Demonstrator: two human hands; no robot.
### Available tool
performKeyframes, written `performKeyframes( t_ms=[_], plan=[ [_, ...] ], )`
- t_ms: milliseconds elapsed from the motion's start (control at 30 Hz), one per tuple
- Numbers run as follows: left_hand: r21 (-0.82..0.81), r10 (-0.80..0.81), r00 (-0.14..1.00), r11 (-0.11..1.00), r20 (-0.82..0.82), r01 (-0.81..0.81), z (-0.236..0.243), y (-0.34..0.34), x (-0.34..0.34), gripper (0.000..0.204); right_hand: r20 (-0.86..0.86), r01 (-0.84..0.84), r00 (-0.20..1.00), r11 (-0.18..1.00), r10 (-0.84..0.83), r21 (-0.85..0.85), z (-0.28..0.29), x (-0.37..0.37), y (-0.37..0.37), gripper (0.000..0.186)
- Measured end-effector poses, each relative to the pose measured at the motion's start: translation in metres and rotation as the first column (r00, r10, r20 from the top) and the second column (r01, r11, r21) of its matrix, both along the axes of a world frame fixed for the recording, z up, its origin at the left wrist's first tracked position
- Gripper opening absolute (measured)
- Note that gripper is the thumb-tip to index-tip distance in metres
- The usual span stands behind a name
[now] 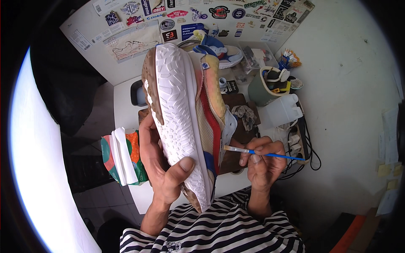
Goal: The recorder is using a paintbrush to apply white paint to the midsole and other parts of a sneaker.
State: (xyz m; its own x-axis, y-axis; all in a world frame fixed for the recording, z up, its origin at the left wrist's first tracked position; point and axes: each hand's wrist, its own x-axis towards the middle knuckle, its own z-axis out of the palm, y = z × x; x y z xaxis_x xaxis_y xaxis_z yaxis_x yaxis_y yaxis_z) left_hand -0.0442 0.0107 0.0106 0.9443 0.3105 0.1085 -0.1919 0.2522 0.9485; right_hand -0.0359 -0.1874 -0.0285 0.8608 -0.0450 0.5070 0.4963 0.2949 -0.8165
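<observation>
A sneaker with a white and brown patterned sole is held up on its side in front of me. Its upper shows cream mesh, a red stripe, blue patches and a yellowish collar. My left hand grips it from the left, the thumb pressed on the sole. In my right hand, a slim paintbrush with a blue handle is pinched between thumb and fingers. Its pale flat bristles point left, close to the shoe's upper; whether they touch it I cannot tell.
Behind stands a second sneaker with blue parts. To the right are a green-grey bin, a translucent bottle, several brushes and cables. A crumpled cloth lies mid-table. At left sits a tissue pack near a dark tray.
</observation>
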Motion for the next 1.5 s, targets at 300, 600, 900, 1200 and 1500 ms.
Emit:
performKeyframes(
  t_ms=[300,600,900,1200,1500],
  plan=[
    [0.026,-0.026,1.0,0.999,-0.001,0.026,0.004,0.002,-0.001,0.101,0.059,-0.075,0.996,0.997,0.074,0.019,0.0,0.006,-0.007,0.014],
    [0.035,-0.041,0.999,0.999,-0.008,0.042,0.005,0.002,-0.001,0.099,0.072,-0.075,0.995,0.997,0.075,-0.003,0.0,0.006,-0.008,0.014],
    [0.053,-0.035,0.999,0.998,-0.003,0.035,0.004,0.002,-0.002,0.099,0.062,-0.074,0.995,0.997,0.074,-0.003,-0.001,0.006,-0.008,0.013],
    [0.06,-0.048,0.999,0.997,-0.006,0.049,0.007,0.003,-0.001,0.098,0.116,-0.05,0.992,0.999,0.049,0.007,0.002,0.013,-0.016,0.013],
    [0.072,-0.063,0.998,0.996,0.014,0.061,0.007,0.003,0.0,0.096,0.143,-0.022,0.989,0.987,0.046,-0.161,0.014,0.017,-0.019,0.013]
  ],
)
